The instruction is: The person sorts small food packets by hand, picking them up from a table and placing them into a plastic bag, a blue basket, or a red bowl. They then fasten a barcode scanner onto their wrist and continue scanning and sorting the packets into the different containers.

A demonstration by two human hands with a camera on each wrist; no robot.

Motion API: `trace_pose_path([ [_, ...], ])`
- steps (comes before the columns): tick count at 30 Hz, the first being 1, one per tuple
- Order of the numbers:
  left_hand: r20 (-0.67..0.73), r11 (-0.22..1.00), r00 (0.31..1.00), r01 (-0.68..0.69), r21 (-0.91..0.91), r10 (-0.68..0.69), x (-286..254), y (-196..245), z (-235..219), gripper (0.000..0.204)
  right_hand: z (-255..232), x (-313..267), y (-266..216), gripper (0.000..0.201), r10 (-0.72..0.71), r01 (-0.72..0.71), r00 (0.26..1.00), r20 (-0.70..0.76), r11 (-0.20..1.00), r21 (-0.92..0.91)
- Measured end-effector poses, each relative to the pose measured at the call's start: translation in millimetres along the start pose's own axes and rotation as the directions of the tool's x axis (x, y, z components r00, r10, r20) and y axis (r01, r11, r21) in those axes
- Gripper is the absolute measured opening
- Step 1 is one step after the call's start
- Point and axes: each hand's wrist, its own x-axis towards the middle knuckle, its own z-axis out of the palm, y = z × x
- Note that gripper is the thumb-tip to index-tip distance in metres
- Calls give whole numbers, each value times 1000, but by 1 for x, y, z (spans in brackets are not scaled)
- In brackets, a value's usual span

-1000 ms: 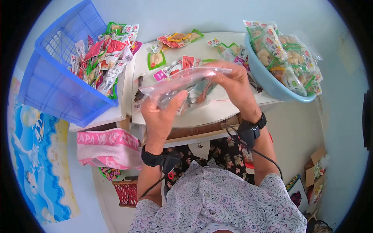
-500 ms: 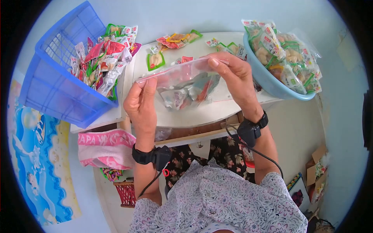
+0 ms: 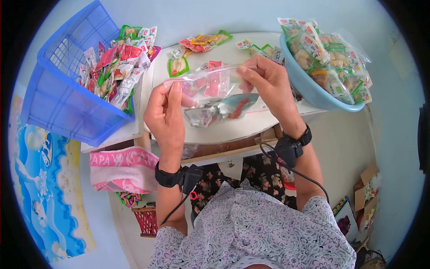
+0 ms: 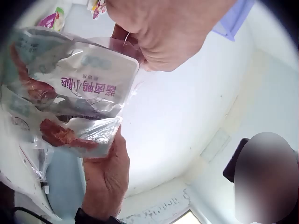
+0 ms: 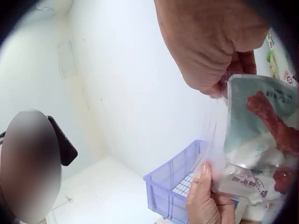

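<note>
Both hands hold up a clear plastic bag (image 3: pixel 199 85) by its top edge, stretched between them over the white table. The left hand (image 3: pixel 165 114) pinches the left end between thumb and fingers. At the other end, the right hand (image 3: pixel 272 87) pinches the rim with its thumb on the near side. Low in the bag lie silver-and-teal food packets (image 3: pixel 237 105) printed with reddish-brown meat pieces. A packet (image 5: pixel 264 123) shows a drumstick picture close up in the right wrist view. In the left wrist view, purple lettering marks another packet (image 4: pixel 93 79).
A blue plastic crate (image 3: pixel 67 98) stands tilted at left beside a heap of snack packets (image 3: pixel 118 67). At right, a light-blue basin (image 3: pixel 309 87) is piled with bagged food. More packets (image 3: pixel 201 44) lie along the back of the white table (image 3: pixel 215 134). A pink towel (image 3: pixel 123 168) hangs below left.
The left hand has moved left and up, from beside the bag to a pinch on its top corner. The bag's top edge is now pulled out straighter between both hands.
</note>
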Motion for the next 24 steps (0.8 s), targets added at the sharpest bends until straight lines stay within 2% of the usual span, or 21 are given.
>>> trace_pose_path([
  [5,74,993,993,83,80,-89,4,-8,-9,43,-11,2,13,10,143,-140,984,107,990,-34],
  [8,-4,980,999,-49,194,50,5,-4,-5,52,-18,4,18,8,193,-179,967,169,979,-93],
  [10,55,940,975,-222,259,215,7,1,-8,53,-19,5,20,7,224,-203,951,213,972,-117],
  [11,88,908,952,-306,286,293,9,5,-9,54,-19,5,20,7,241,-218,943,230,968,-121],
  [13,324,883,885,-415,219,335,7,18,-11,54,-20,6,20,7,263,-238,932,248,963,-129],
  [14,432,870,831,-460,177,351,5,21,-12,53,-21,6,21,8,270,-244,930,251,961,-132],
  [17,635,758,674,-619,207,377,1,13,-10,60,-23,9,19,8,293,-260,925,241,952,-159],
  [20,550,920,818,-332,211,169,-9,-15,-16,61,-25,7,24,9,245,-209,944,219,962,-176],
  [21,538,955,832,-253,155,133,-10,-18,-16,60,-22,7,23,10,216,-179,952,218,968,-177],
  [22,527,980,845,-171,98,95,-10,-20,-16,60,-18,6,20,12,97,-65,988,118,966,-250],
  [23,516,995,855,-88,40,54,-10,-22,-17,59,-13,2,17,13,-33,40,999,29,943,-331],
  [24,517,998,855,-64,29,40,-11,-23,-18,60,-7,-1,9,14,-170,135,984,-49,899,-418],
])
